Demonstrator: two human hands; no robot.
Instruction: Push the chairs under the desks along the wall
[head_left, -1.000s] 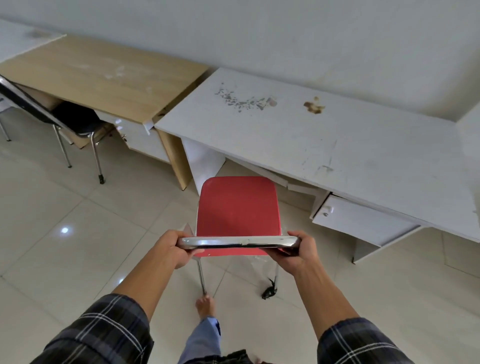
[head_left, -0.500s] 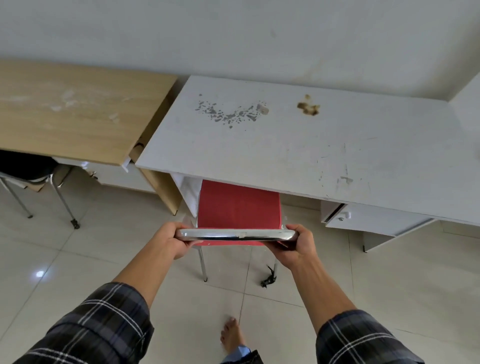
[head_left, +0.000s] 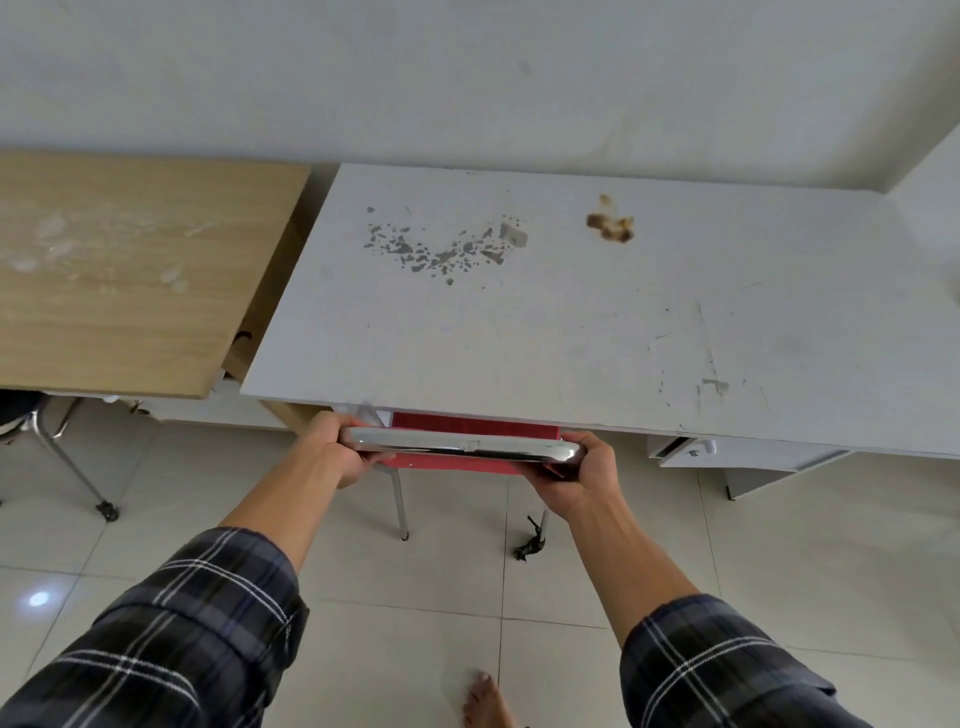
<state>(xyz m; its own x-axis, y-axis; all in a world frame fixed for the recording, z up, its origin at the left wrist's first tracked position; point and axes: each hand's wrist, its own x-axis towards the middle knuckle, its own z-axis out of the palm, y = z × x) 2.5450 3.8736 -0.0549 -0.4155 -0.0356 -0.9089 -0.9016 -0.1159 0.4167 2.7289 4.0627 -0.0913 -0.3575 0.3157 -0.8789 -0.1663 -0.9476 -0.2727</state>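
Note:
A red chair (head_left: 470, 427) with a chrome back rail stands at the front edge of the white desk (head_left: 545, 322). Most of its red seat is hidden under the desk top; only a narrow strip shows. My left hand (head_left: 332, 447) grips the left end of the rail. My right hand (head_left: 584, 475) grips the right end. Two thin metal legs reach the tiled floor below the rail.
A wooden desk (head_left: 124, 270) adjoins the white one on the left. A black chair (head_left: 31, 431) with metal legs sits partly under it at the left edge. A white drawer unit (head_left: 727, 457) hangs under the white desk's right side. My bare foot (head_left: 485, 701) is on the tiles.
I have stepped toward the wall and the red chair has slid forward, from standing in the open to mostly under the white desk. Both hands kept their grip on the rail.

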